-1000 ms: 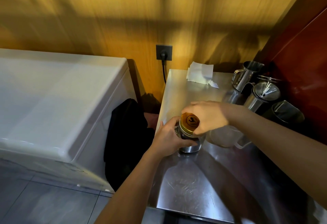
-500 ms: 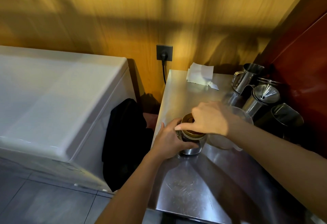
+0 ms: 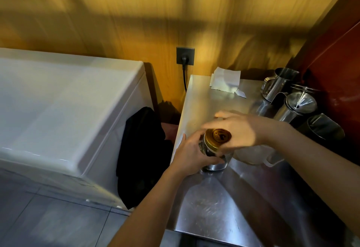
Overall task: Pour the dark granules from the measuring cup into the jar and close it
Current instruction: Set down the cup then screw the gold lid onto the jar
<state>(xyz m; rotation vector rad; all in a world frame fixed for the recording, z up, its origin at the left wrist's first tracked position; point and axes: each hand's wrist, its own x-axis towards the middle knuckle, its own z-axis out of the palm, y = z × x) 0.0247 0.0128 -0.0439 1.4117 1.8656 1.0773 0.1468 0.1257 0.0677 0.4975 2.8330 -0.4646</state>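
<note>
**Lid on the jar, both hands at it**

Your left hand [image 3: 191,154] is wrapped around the jar [image 3: 214,158], fingers [image 3: 213,161] curled across its front and clamped on the glass. The jar stands upright on the steel counter [image 3: 214,207], its base showing just below those fingers. Your right hand [image 3: 240,130] comes in from the right with its fingers closed on the rim of the gold lid [image 3: 217,137], which sits on the jar's mouth; the lid's dark emblem faces up between your fingertips. Whether the lid is fully screwed down you cannot tell.

Just beyond your right palm, under the wrist, the clear measuring cup [image 3: 255,155] rests on the counter, handle toward you. Past your right knuckles stand three steel pitchers [image 3: 280,84], and farther off from your fingertips lies a white paper [image 3: 226,80].
</note>
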